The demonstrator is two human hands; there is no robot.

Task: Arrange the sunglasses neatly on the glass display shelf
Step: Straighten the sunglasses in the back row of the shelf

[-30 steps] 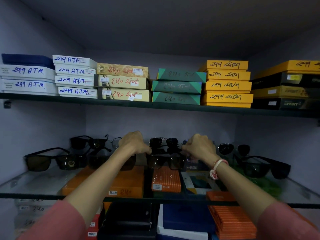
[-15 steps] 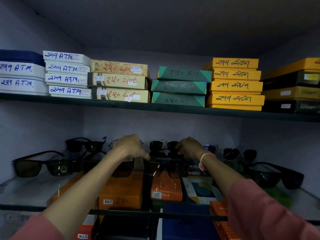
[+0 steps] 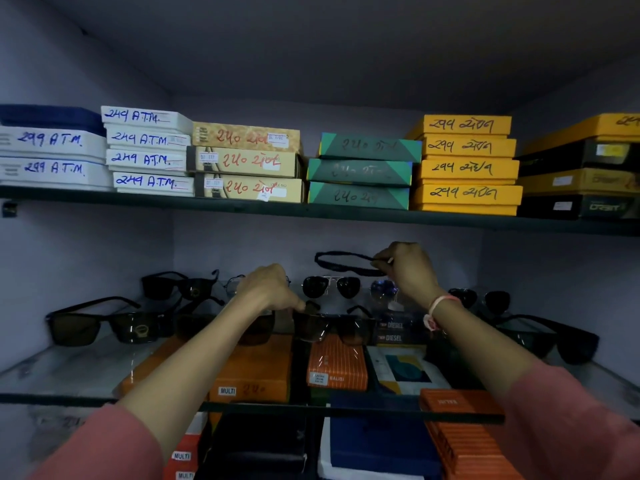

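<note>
Several dark sunglasses stand on the glass shelf [image 3: 59,379]. My left hand [image 3: 268,289] pinches the left corner of the centre front sunglasses [image 3: 332,327], which rest on the glass. My right hand [image 3: 410,271] is raised above the back row and grips a thin dark loop [image 3: 341,262], blurred, held out to the left in the air. Under it stands an aviator pair [image 3: 330,286]. More pairs sit at the front left [image 3: 104,323], back left [image 3: 176,285], back right [image 3: 481,299] and front right [image 3: 554,337].
The upper shelf [image 3: 311,211] carries stacks of labelled boxes, white, beige, green and yellow. Below the glass lie orange boxes [image 3: 337,365], dark Diesel boxes [image 3: 393,332] and blue ones. Side walls close the niche on the left and right.
My right hand has left the centre sunglasses and risen up and to the right, now holding a thin dark loop. My left hand stays pinched on the centre pair.
</note>
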